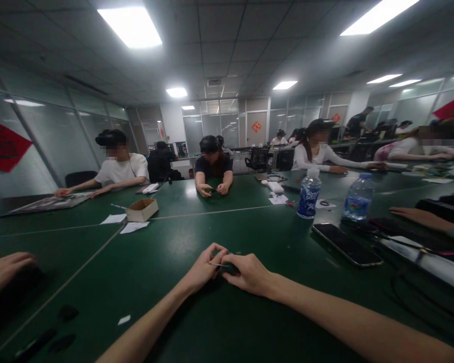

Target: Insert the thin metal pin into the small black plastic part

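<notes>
Above the green table, my left hand and my right hand meet in front of me, fingertips nearly touching. A thin, shiny metal rod spans the gap between them. Its right end runs into the pinch of my right thumb and forefinger. The fingers of my left hand are curled closed around the rod's other end and a small dark thing that I cannot make out. Most of what lies between the fingers is hidden.
A phone, a blue-labelled bottle and a clear bottle stand or lie at right, near cables and a white power strip. A cardboard box sits left. Other people's hands rest at both sides.
</notes>
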Motion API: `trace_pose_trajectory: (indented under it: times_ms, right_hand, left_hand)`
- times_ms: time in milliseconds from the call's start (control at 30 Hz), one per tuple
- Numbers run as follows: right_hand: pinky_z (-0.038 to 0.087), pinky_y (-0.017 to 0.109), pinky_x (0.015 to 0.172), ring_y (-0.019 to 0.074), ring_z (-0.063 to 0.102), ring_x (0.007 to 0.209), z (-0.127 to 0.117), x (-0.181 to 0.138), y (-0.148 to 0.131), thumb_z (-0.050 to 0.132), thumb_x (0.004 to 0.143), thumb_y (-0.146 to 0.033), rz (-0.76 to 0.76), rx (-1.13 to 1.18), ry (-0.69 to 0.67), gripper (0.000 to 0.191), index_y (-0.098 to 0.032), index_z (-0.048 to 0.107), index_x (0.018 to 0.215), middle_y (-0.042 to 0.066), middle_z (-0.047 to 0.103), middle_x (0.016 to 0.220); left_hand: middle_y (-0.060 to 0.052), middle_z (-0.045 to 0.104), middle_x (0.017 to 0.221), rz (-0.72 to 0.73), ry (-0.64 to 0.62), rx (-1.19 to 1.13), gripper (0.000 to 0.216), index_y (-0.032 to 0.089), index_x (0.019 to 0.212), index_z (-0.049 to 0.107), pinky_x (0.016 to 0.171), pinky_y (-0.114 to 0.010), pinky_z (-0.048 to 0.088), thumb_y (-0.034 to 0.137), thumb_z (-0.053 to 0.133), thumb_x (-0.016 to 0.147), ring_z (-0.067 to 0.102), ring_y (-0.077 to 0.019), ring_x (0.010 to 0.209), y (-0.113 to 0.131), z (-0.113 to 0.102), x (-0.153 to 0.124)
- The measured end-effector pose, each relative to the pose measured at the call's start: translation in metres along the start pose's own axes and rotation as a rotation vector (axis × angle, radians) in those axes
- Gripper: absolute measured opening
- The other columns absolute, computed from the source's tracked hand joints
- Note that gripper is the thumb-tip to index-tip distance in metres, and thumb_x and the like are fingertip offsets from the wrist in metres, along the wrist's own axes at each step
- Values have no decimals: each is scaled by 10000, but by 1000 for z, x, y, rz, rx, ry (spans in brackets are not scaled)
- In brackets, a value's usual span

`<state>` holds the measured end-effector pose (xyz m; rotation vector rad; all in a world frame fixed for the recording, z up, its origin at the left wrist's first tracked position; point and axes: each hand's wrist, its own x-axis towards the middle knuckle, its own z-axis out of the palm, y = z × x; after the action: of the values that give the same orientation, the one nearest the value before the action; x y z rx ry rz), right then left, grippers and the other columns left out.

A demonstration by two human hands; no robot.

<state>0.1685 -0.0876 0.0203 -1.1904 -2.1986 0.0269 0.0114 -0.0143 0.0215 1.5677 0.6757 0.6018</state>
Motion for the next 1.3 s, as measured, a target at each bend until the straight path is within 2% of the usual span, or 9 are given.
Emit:
trace_pose_trajectory:
  times_ms: [200,467,600,733,967,1167,1300]
  right_hand:
    - [457,228,661,159,640,764,1,-1,2,597,828,-256,-6,-41,28,194,-170,579,1001,52,687,916]
    - [452,228,668,156,633,759,6,-2,7,588,843,-286,11,-41,38,231,-176,553,1043,47,675,906]
    - [441,223,661,154,626,759,6,-1,9,562,830,-218,48,-68,33,246,-195,539,1073,32,665,904]
    - [432,221,645,153,615,735,6,0,10,550,795,-169,73,-79,53,265,-196,552,1058,20,657,859]
    - [406,208,580,128,590,617,4,3,6,555,845,-284,187,12,109,195,-187,576,1013,2,644,758]
    - [391,210,547,128,581,575,-1,5,3,516,881,-348,291,44,116,212,-178,595,980,0,628,683]
    - [391,211,542,131,580,568,-4,6,0,507,883,-349,353,41,88,218,-167,604,952,10,632,668]
  left_hand:
    - [59,450,554,61,-16,92,379,173,790,471,401,-172,244,550,497,807,356,-62,441,1,2,-2]
    - [72,458,491,72,50,50,358,194,790,437,384,-164,202,540,527,794,338,-59,391,0,2,-3]
    - [75,406,466,79,29,-1,375,183,737,458,380,-172,186,547,538,783,324,-57,384,1,3,-2]
    - [61,416,549,76,31,-11,395,175,705,466,383,-175,208,554,562,762,353,-56,420,3,5,-3]
    - [72,364,447,32,78,-29,441,186,685,449,395,-189,185,612,442,800,278,-64,393,-3,1,0]
    - [67,365,518,31,54,-166,434,182,660,412,410,-177,160,590,494,785,270,-51,427,-8,-2,3]
    - [68,365,540,56,22,-179,393,172,686,446,422,-171,183,539,547,782,266,-43,440,-5,-2,1]
